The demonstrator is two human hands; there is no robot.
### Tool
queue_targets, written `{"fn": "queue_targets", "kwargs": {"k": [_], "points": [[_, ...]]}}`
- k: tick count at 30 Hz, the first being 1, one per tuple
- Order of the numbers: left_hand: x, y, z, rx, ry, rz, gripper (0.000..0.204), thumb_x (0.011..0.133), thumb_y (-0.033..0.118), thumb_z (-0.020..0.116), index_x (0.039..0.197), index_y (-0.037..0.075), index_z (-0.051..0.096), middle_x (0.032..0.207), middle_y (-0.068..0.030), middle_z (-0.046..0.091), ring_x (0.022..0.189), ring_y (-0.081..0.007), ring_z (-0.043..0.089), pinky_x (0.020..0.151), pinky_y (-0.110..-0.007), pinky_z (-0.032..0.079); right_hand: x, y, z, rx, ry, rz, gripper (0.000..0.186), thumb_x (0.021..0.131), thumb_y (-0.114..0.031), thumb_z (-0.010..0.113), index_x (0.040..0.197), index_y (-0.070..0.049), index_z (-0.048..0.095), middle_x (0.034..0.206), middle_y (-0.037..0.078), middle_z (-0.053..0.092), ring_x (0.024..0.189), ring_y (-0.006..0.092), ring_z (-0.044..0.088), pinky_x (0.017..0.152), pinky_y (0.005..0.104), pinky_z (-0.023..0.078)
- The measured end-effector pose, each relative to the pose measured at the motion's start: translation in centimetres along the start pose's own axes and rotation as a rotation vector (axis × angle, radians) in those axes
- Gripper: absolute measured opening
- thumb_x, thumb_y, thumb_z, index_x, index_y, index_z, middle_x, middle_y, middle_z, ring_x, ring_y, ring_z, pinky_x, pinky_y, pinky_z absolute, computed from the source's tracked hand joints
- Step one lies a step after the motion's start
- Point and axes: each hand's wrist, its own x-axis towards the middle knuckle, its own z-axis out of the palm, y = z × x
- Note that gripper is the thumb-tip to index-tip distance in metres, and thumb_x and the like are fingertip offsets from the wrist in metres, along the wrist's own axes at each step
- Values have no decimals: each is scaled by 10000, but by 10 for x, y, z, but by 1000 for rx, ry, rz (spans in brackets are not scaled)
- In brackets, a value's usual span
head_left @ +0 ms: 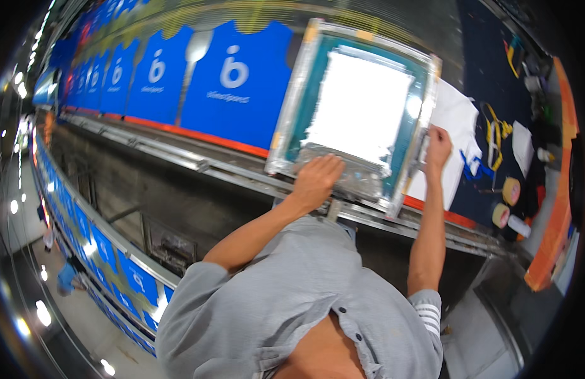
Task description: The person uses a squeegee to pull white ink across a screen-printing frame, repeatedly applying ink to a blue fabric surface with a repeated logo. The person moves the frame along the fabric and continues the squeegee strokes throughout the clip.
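Observation:
A screen-printing frame [281, 142] with silvery, tape-covered edges lies tilted on the long table before me. White ink [359, 104] covers a large block of its green mesh [393, 126]. At its near end is a shiny grey, smeared band [355, 179], whose kind I cannot make out. My left hand [321, 178] is closed over the left part of this band, fingers bent down; what lies beneath them is hidden. My right hand [438, 148] is closed at the frame's right edge, the thumb side against it. White fabric [450, 126] shows under and beside that edge.
Blue shirt panels [235, 82] with a white print lie in a row to the left. A metal rail [198, 161] runs along the table's near edge. Tape rolls [511, 191], yellow-handled scissors [493, 136] and an orange-brown beam [554, 208] are at right.

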Motion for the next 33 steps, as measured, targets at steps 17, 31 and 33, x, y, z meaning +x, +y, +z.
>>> {"fn": "queue_targets", "kwargs": {"k": [17, 31, 33], "points": [[-32, -265, -164, 29, -262, -92, 234, 702, -12, 633, 922, 46, 687, 858, -112, 709, 833, -337, 691, 704, -458, 528, -147, -133, 259, 256, -62, 65, 197, 982, -144, 642, 1015, 41, 702, 842, 29, 677, 759, 109, 563, 703, 276, 473], [-29, -314, -173, 93, -381, -126, 121, 713, 25, 630, 795, 63, 711, 795, -130, 706, 768, -346, 704, 660, -464, 544, -151, -121, 310, -71, -21, -69, 226, 974, -203, 640, 1028, -5, 734, 897, 106, 742, 804, 193, 664, 770, 349, 532], [-37, -313, -167, 77, -315, -115, 104, 715, 26, 631, 779, 66, 703, 786, -131, 700, 765, -342, 703, 664, -461, 546, -150, -123, 310, -94, -38, -22, 240, 972, -218, 631, 1042, -15, 739, 935, 133, 757, 839, 250, 697, 803, 377, 539]]}}
